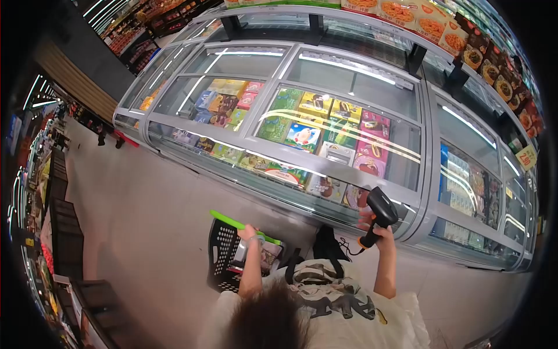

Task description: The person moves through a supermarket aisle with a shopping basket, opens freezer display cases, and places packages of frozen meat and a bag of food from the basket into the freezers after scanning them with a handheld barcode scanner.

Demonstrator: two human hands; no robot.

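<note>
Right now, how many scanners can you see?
1: the black scanner, held in the right hand near the freezer. Others could be hidden, but none show.

The black pistol-shaped scanner (382,208) was smooth, glossy plastic; the black perforated basket (223,244), matt plastic; its lime-green bar handle (226,218), smooth plastic. The grey-framed freezer (429,145) had glossy glass panes (343,125).

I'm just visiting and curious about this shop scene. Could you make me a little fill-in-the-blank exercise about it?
1. The left hand grips a basket by its bright ____ handle.
2. The basket's wall is pierced with many small ____.
3. The right hand holds a scanner with a mostly ____ casing.
4. A freezer stands in ____ of the person.

Missing words: green; holes; black; front.
</note>
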